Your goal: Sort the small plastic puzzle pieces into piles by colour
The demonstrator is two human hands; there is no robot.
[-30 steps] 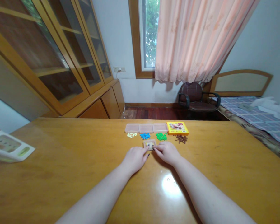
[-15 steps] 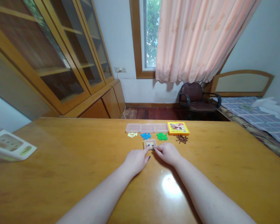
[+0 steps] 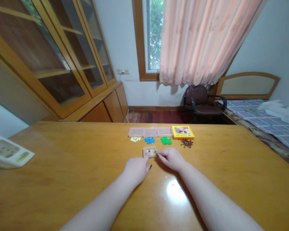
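A small clear tray [image 3: 144, 153] stands on the table in front of me, with pale and yellow pieces [image 3: 152, 152] inside. My left hand [image 3: 136, 168] reaches into it, index finger stretched onto the contents and thumb held apart. At the tray's right side, my right hand [image 3: 171, 158] has its thumb and index finger pinched together. Whatever lies between those fingertips is too small to name. Beyond the tray lie loose little piles of pieces: cream [image 3: 135, 139], blue [image 3: 149, 140], green [image 3: 166, 141] and brown [image 3: 187, 143].
Behind the piles, a row of shallow clear trays [image 3: 150, 128] adjoins a yellow picture box [image 3: 183, 132]. A white plastic container [image 3: 11, 151] stands at the left of the wooden table [image 3: 74, 179]. An office chair [image 3: 198, 99] is past the far edge.
The small tray has slid left and slightly nearer to me, my left hand moving with it. My right hand stays at its right side. The whole view has shifted a little.
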